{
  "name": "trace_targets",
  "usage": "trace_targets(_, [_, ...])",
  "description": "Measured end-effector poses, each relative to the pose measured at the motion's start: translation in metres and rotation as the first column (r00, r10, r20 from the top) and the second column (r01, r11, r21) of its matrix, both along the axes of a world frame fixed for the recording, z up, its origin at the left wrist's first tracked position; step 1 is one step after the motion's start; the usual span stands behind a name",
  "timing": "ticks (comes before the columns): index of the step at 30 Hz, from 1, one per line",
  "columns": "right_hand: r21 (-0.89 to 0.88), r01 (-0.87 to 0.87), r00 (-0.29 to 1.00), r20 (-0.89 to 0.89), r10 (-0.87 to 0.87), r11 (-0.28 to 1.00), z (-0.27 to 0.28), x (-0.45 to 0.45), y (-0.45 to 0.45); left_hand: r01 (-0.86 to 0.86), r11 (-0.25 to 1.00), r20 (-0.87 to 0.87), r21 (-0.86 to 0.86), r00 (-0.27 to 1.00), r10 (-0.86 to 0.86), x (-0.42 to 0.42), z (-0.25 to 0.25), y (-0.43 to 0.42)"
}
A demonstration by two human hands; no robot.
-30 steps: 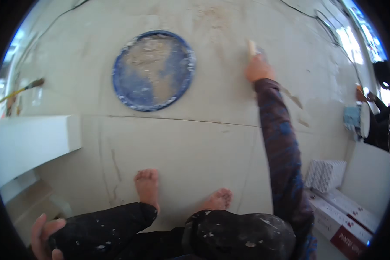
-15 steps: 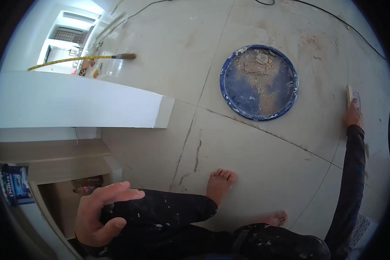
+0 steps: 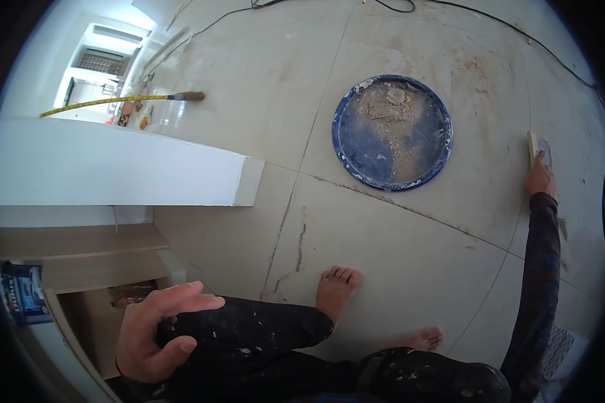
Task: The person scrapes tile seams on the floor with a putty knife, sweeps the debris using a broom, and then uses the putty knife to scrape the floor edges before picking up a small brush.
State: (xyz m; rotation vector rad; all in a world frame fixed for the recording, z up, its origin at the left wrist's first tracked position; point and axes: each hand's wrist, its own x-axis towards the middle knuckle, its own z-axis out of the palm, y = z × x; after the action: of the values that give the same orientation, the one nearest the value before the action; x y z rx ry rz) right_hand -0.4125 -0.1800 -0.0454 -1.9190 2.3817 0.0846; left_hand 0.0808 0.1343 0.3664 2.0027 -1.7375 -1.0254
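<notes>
Right hand (image 3: 540,180) holds flat tool (image 3: 534,144); left hand (image 3: 148,332) well apart.

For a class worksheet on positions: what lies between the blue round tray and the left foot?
Head view: floor tiles crossed by a dark joint lie between tray and foot.

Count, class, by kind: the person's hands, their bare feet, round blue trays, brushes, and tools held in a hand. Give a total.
Hands: 2 (left hand, right hand)
Bare feet: 2 (left foot, right foot)
Round blue trays: 1 (blue tray)
Brushes: 1 (brush)
Held tools: 1 (flat tool)
Total: 7
</notes>
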Motion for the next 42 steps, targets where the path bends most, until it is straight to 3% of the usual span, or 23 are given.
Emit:
trace_targets(7, [0.011,0.023,1.000,-0.006,-0.023,1.000,0.032,0.024,0.010,0.012,1.000,0.018,-0.022,1.000,-0.012,-0.004,0.001,-0.002])
trace_targets(16, [0.046,0.028,0.999,-0.024,-0.027,0.999,0.024,0.017,0.006,0.009,1.000,0.070,-0.023,0.998,-0.007,-0.005,0.000,0.001])
trace_targets(22, [0.015,0.005,0.999,-0.050,-0.004,1.000,0.016,0.001,0.006,0.036,0.999,0.064,-0.028,0.997,-0.034,-0.007,0.000,0.000])
trace_targets(23, [-0.069,0.044,0.999,-0.003,-0.044,0.997,0.017,-0.002,0.013,0.036,0.999,0.062,-0.025,0.998,-0.034,-0.007,0.000,-0.002])
trace_targets(24, [-0.165,-0.002,0.998,0.059,0.012,0.986,0.019,-0.007,0.023,0.025,0.999,0.063,-0.022,0.998,-0.023,-0.008,-0.001,-0.002])
trace_targets(25, [-0.132,-0.042,0.999,-0.003,0.042,0.990,0.036,0.004,0.035,-0.005,1.000,0.062,-0.021,0.998,0.006,-0.011,-0.002,-0.002])
trace_targets(27, [-0.241,-0.241,0.964,0.055,0.261,0.940,0.044,0.026,0.074,-0.076,0.997,0.061,-0.014,0.995,0.077,-0.016,-0.002,0.001])
trace_targets(28, [-0.245,-0.370,0.926,-0.022,0.376,0.896,0.045,0.047,0.099,-0.109,0.994,0.059,-0.011,0.992,0.110,-0.019,-0.002,0.000])
trace_targets(31, [-0.054,-0.568,0.820,0.039,0.571,0.821,0.079,0.134,0.181,-0.192,0.981,0.054,0.008,0.980,0.192,-0.028,-0.005,-0.003])
trace_targets(33, [-0.089,-0.686,0.700,0.191,0.688,0.722,0.066,0.168,0.230,-0.240,0.971,0.045,0.017,0.970,0.239,-0.036,-0.008,-0.006])
trace_targets(34, [-0.114,-0.718,0.633,0.306,0.712,0.687,0.065,0.179,0.245,-0.243,0.970,0.043,0.020,0.969,0.242,-0.037,-0.007,-0.007])
trace_targets(42, [-0.066,-0.628,0.736,0.271,0.620,0.775,0.050,0.187,0.225,-0.155,0.988,0.096,0.003,0.983,0.154,-0.046,-0.012,-0.021])
